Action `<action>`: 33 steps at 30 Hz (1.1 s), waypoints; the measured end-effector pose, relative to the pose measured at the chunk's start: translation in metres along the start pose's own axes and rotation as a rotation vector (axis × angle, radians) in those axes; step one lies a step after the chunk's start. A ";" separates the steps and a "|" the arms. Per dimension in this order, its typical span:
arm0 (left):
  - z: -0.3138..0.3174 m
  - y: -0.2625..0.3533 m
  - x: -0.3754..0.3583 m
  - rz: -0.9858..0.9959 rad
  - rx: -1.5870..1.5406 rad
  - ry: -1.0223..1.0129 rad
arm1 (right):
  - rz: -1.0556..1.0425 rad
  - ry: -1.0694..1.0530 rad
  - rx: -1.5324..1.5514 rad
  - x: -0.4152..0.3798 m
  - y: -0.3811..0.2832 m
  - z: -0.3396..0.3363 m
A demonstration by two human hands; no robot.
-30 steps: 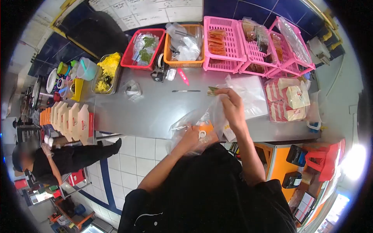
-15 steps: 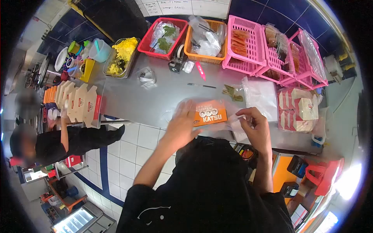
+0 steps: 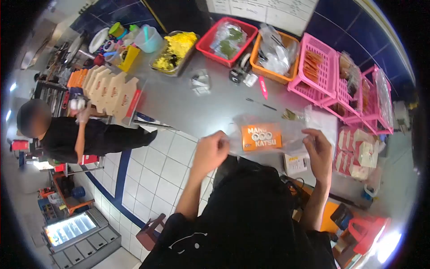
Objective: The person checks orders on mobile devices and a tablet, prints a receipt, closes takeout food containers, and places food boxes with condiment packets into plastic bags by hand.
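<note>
**Orange box in a clear bag, held over the steel table**

A grey steel table (image 3: 188, 105) runs below a blue tiled wall, pink plastic baskets (image 3: 313, 74) at two o'clock. Over its near edge, the left hand (image 3: 210, 151) and right hand (image 3: 319, 152) each pinch an end of a clear plastic bag (image 3: 291, 134) containing an orange printed box (image 3: 261, 137).

Bright, even indoor light; strong fisheye bending with black corners; white glare below the red stool (image 3: 363, 229); soft blur on both hands, surface (image 3: 179, 105) sheen
</note>
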State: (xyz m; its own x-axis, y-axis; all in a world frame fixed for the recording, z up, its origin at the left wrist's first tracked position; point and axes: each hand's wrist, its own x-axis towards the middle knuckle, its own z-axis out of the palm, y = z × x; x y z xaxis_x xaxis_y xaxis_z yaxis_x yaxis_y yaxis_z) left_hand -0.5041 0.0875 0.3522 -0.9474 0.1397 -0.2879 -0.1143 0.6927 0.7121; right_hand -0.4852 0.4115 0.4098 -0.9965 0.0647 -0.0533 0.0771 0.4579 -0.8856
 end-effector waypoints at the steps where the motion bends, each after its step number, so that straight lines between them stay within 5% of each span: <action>1: 0.000 -0.004 0.000 0.005 -0.011 -0.018 | 0.025 0.033 0.088 0.002 0.007 -0.001; 3: 0.000 -0.009 0.004 0.072 -0.585 0.067 | 0.070 0.063 0.222 0.004 0.018 -0.002; 7: 0.009 -0.005 0.012 0.132 -0.878 -0.060 | 0.139 0.028 0.485 0.004 0.021 0.006; 9: 0.015 0.009 0.015 0.093 -1.535 -0.215 | 0.099 0.017 0.500 0.006 0.014 0.006; 12: 0.008 0.037 0.010 0.268 -1.354 -0.065 | 0.051 -0.023 0.499 0.000 -0.006 -0.003; 15: -0.008 0.047 0.007 0.411 -1.221 -0.155 | 0.068 -0.057 0.518 -0.006 -0.012 -0.013; 18: -0.003 0.031 0.012 0.324 -1.194 -0.266 | 0.185 -0.093 0.300 -0.004 -0.013 -0.019; 21: 0.012 0.022 0.005 0.294 -1.099 -0.287 | -0.221 0.186 -0.585 -0.003 -0.029 0.004; 22: 0.015 0.019 -0.001 0.281 -1.092 -0.309 | -0.262 0.255 -0.576 0.000 -0.045 0.021; 25: 0.018 0.019 -0.010 0.334 -1.086 -0.196 | -0.423 -0.340 -0.282 0.015 -0.032 0.089; 27: 0.019 0.017 -0.014 0.337 -1.107 -0.178 | -0.206 -0.730 -0.603 0.044 0.006 0.142; 30: 0.023 0.008 -0.025 0.290 -1.202 -0.104 | -0.696 0.098 -0.533 0.066 0.176 0.227; 33: 0.034 0.009 -0.034 0.230 -1.292 -0.025 | -0.228 -0.327 0.013 0.064 0.139 0.174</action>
State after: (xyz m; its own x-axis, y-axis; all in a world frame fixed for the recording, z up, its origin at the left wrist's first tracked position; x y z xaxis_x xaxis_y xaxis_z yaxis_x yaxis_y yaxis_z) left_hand -0.4631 0.1132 0.3467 -0.9793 0.1859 -0.0803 -0.1674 -0.5201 0.8376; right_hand -0.5439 0.3254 0.2029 -0.9463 -0.3234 0.0031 -0.1452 0.4162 -0.8976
